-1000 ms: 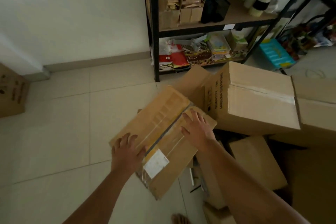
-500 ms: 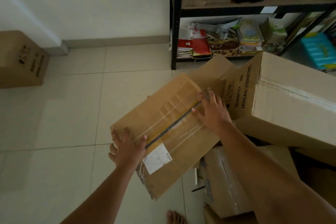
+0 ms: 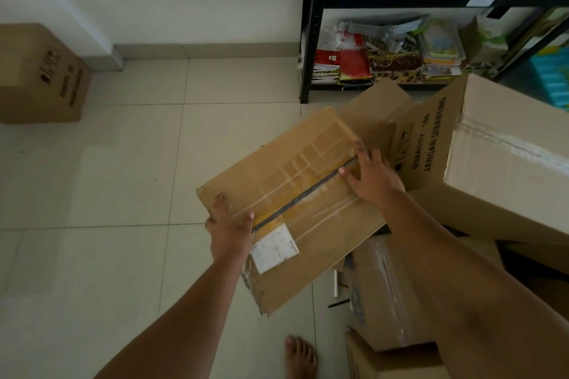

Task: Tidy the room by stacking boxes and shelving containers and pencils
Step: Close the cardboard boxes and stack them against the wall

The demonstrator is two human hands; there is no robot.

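The left hand [image 3: 229, 232] grips the near-left edge of the taped cardboard box [image 3: 295, 203], thumb on top, while the right hand [image 3: 374, 177] clasps its far-right edge, fingers curled over. The box hangs tilted above the tiled floor [image 3: 123, 178], beside a large printed carton [image 3: 498, 163] and other boxes, with a black shelf rack [image 3: 311, 24] beyond.

Flat taped brown cardboard box with white label [image 3: 295, 203] lifted higher, off box pile. Right hand [image 3: 374, 180] slid from box middle to far right edge. Left hand [image 3: 229, 232] stays gripping near-left edge.
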